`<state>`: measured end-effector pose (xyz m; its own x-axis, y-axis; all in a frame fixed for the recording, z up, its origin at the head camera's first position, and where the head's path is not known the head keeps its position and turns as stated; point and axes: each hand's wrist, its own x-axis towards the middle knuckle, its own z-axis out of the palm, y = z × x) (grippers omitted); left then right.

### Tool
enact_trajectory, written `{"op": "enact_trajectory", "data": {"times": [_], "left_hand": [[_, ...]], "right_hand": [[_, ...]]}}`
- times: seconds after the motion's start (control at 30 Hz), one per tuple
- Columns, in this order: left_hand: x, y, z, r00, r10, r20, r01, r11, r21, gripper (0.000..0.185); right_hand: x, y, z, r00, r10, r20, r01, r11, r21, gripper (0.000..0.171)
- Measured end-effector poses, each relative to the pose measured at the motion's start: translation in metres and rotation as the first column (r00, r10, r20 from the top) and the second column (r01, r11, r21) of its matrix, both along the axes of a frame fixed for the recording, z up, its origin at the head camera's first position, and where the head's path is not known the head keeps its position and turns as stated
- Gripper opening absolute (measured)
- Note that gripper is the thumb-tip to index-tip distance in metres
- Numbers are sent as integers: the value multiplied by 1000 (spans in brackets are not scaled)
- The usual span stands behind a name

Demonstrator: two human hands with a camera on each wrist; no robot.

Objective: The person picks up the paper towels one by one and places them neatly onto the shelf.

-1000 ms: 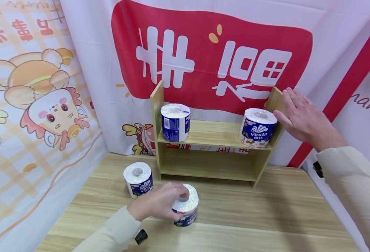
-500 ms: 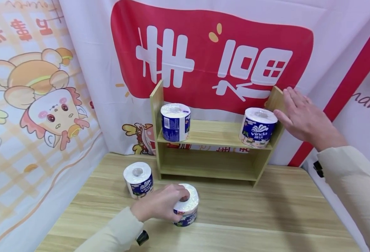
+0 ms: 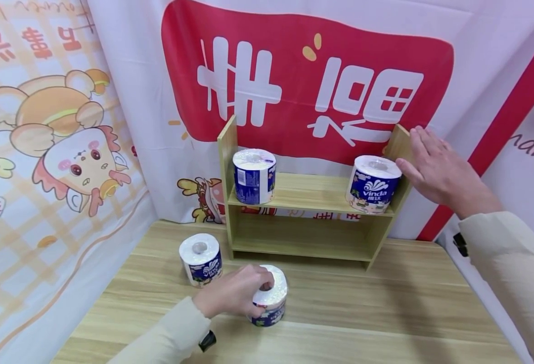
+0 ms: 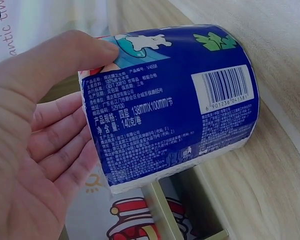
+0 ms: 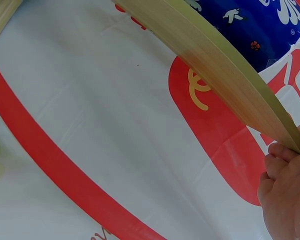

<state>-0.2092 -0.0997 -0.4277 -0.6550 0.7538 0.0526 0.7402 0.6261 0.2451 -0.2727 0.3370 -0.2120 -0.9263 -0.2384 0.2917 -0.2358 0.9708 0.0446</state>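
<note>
My left hand (image 3: 236,296) grips a wrapped toilet paper roll (image 3: 270,299) standing on the wooden table (image 3: 385,313), fingers curled over its top by the core. In the left wrist view the thumb and fingers (image 4: 55,140) clasp the blue label of the roll (image 4: 180,110). My right hand (image 3: 433,167) rests flat, fingers straight, against the right side panel of a small wooden shelf (image 3: 310,194). The right wrist view shows that panel (image 5: 215,65) with my fingertips (image 5: 282,172) at its edge. One roll (image 3: 254,176) stands upright at the left of the upper board, another (image 3: 373,184) at the right.
A third loose roll (image 3: 201,258) stands on the table left of the shelf, close to my left hand. The shelf's lower board (image 3: 303,237) holds nothing. Printed cloth banners (image 3: 67,151) close in the back and both sides of the table.
</note>
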Motion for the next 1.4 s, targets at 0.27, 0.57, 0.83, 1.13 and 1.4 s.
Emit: {"op": "enact_trajectory", "data": {"times": [0.27,0.57,0.83,1.13,1.4], "left_hand": [[-2,3,-1,1000,-15,-7,15,1000,-1,39],[-6,4,-5,1000,-28,-5,28,1000,10,38],[-11,5,-8,998,-28,51,25,998,63,36],[-14,5,-11,999,-42,30,40,996,74,35],[-13,5,-9,998,-45,38,42,997,70,35]], "right_hand": [[0,1,0,1000,2,-7,-2,1000,-8,93],[-1,2,-1,1000,10,-11,-10,1000,-10,92],[-2,1,0,1000,14,-10,-14,1000,-6,92],[-2,0,-1,1000,11,-7,-11,1000,-14,92],[-2,1,-2,1000,11,-6,-11,1000,-15,92]]}}
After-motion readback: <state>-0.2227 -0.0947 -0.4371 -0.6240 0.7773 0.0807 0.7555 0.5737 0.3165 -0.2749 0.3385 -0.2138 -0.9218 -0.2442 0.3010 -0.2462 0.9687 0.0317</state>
